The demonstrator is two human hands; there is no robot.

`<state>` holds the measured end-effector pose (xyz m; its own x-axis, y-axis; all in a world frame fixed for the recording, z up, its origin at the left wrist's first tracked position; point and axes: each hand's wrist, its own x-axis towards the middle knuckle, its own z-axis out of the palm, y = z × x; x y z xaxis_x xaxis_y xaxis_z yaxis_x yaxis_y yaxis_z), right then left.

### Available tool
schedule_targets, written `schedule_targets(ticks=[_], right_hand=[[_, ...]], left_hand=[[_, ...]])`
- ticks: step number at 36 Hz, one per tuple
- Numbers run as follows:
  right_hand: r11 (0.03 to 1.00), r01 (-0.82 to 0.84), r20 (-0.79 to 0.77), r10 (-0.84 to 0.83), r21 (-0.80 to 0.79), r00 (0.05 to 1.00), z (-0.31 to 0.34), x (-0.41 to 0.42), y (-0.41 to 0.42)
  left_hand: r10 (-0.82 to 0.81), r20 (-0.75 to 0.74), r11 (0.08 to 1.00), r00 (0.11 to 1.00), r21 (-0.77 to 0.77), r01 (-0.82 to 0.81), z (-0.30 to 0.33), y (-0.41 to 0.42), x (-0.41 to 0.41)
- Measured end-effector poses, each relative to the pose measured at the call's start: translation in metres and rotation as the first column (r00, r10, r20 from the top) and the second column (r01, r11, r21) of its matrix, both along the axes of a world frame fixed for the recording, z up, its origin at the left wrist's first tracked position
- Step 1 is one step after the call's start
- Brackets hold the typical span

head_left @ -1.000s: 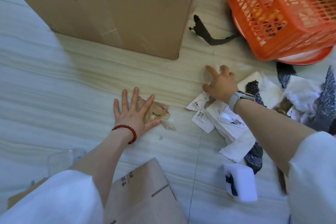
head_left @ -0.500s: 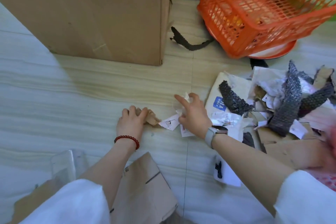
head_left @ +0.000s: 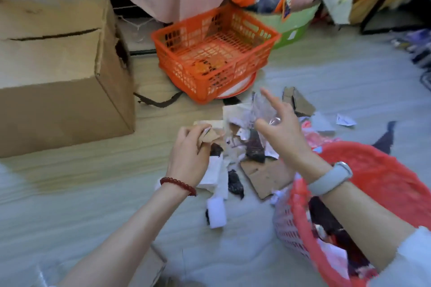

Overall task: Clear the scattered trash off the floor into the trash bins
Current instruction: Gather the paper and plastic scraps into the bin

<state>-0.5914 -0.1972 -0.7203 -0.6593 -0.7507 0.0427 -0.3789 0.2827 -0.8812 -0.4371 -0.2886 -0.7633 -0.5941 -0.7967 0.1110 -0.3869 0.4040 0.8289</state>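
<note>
Two hands are raised over the trash pile (head_left: 247, 158) on the floor (head_left: 70, 193). The left hand (head_left: 189, 149) pinches one brown scrap (head_left: 208, 137); the right hand (head_left: 282, 130) pinches one clear wrapper (head_left: 263, 109), forefinger pointing up. Two bins show: one orange basket (head_left: 214, 51) beyond, one red basket (head_left: 377, 182) under the right forearm. One box (head_left: 58, 77) stands left.

Box (head_left: 58, 91) left of basket (head_left: 214, 53) (behind scraps (head_left: 254, 147))

Pale wood-grain floor (head_left: 70, 193), cardboard box (head_left: 58, 100), orange basket (head_left: 210, 53), red bin (head_left: 384, 182), scattered paper and cardboard scraps (head_left: 263, 175)
</note>
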Motion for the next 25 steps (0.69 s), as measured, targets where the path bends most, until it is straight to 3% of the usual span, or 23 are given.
schedule_targets(ticks=[4,8,10,12,13,14,15,17,19,20,23,25], right_hand=[[0.978,0.172,0.146,-0.154,-0.119,0.977,0.023,-0.051,0.085],[0.960,0.279,0.117,-0.274,-0.031,0.955,0.023,-0.081,0.165],[0.943,0.331,0.076,-0.334,0.044,0.940,0.018,-0.092,0.196],[0.924,0.362,0.023,-0.367,0.122,0.930,0.010,-0.098,0.220],[0.922,0.354,-0.015,-0.356,0.157,0.934,0.006,-0.098,0.229],[0.925,0.329,-0.050,-0.326,0.191,0.944,0.001,-0.097,0.234],[0.932,0.292,-0.083,-0.280,0.217,0.956,-0.004,-0.093,0.237],[0.941,0.194,-0.177,-0.148,0.278,0.973,-0.016,-0.084,0.239],[0.894,0.093,-0.306,0.050,0.438,0.951,-0.032,-0.073,0.238],[0.829,0.047,-0.339,0.176,0.557,0.924,-0.040,-0.068,0.235],[0.564,-0.098,-0.236,0.488,0.820,0.840,-0.067,-0.059,0.224],[0.495,-0.152,-0.209,0.599,0.856,0.773,-0.086,-0.054,0.218]], left_hand=[[-0.258,-0.025,0.966,0.966,-0.003,0.258,0.026,0.063,-0.065],[-0.480,0.087,0.877,0.873,0.030,0.479,0.033,0.128,-0.115],[-0.591,0.333,0.772,0.735,-0.029,0.635,0.027,0.153,-0.131],[-0.605,0.653,0.581,0.457,-0.031,0.814,0.021,0.170,-0.139],[-0.584,0.738,0.494,0.339,-0.009,0.869,0.019,0.174,-0.141],[-0.565,0.776,0.431,0.281,-0.013,0.902,0.017,0.174,-0.142],[-0.556,0.784,0.391,0.277,-0.047,0.919,0.017,0.171,-0.142],[-0.567,0.713,0.371,0.412,-0.225,0.901,0.016,0.160,-0.140],[-0.557,0.586,0.427,0.588,-0.405,0.808,0.011,0.144,-0.136],[-0.526,0.566,0.473,0.635,-0.426,0.771,0.007,0.133,-0.133],[-0.458,0.637,0.570,0.620,-0.325,0.755,-0.006,0.103,-0.125],[-0.460,0.664,0.623,0.589,-0.231,0.747,-0.016,0.093,-0.121]])
